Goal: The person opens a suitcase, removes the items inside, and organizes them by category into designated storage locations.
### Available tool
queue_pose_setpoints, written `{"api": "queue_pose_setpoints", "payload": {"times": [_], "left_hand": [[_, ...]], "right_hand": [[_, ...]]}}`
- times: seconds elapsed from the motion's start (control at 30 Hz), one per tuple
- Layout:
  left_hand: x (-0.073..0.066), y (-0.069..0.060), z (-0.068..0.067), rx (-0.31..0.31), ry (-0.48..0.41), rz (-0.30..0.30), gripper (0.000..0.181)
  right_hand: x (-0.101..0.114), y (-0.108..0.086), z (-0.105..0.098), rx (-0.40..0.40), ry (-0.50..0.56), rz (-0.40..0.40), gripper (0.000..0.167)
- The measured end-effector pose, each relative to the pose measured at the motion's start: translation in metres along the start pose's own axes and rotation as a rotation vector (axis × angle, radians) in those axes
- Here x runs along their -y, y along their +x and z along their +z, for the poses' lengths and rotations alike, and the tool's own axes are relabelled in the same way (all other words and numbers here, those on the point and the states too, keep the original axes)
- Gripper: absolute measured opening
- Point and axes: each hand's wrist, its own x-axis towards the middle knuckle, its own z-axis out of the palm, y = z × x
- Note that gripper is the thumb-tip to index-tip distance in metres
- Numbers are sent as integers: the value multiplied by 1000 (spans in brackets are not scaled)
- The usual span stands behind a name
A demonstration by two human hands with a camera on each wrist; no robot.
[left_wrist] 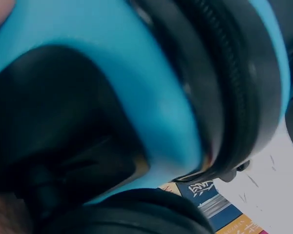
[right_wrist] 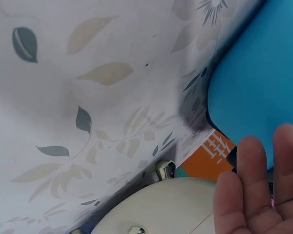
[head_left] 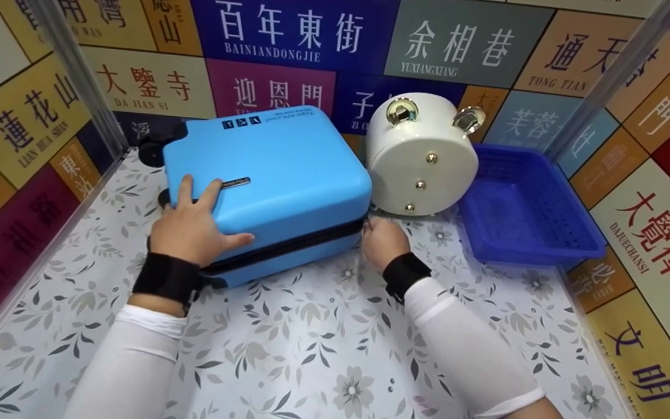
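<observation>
A light-blue suitcase (head_left: 277, 157) lies on its side, its black zipper (head_left: 288, 247) running along the near side. Spread over its top left part, my left hand (head_left: 189, 227) rests with the thumb towards the near edge. At the near right corner, my right hand (head_left: 385, 241) has curled fingers pinching at the zipper's end; the pull itself is mostly hidden. The left wrist view shows the blue shell (left_wrist: 161, 112) and a black wheel (left_wrist: 132, 214) close up. In the right wrist view, fingers (right_wrist: 254, 180) overlap the suitcase's corner (right_wrist: 254, 92).
A round cream case (head_left: 422, 169) with gold studs and two gold knobs stands just right of the suitcase. Beside it, at the right, is a blue plastic basket (head_left: 544, 253). Printed panels (head_left: 300, 35) wall in the back and sides of the flower-patterned table (head_left: 312, 349).
</observation>
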Motion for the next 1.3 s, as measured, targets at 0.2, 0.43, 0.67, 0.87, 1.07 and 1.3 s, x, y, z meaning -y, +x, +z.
{"api": "queue_pose_setpoints", "payload": {"times": [0.2, 0.43, 0.67, 0.87, 1.07, 1.3], "left_hand": [[-1, -2, 3, -12, 5, -18, 129], [-4, -4, 5, -43, 4, -39, 126], [-18, -8, 11, -52, 18, -92, 125], [-29, -10, 16, -61, 44, -119, 123], [-41, -12, 21, -75, 58, -153, 123], [-55, -17, 23, -66, 66, -184, 124]], "right_hand": [[2, -2, 0, -2, 0, 1, 32], [6, -5, 4, -19, -18, 4, 31], [20, -7, 15, 38, -30, -56, 33], [25, -6, 18, 56, -2, -15, 30], [25, -4, 20, 37, -16, -45, 29], [29, -2, 21, 35, -1, -49, 29]]}}
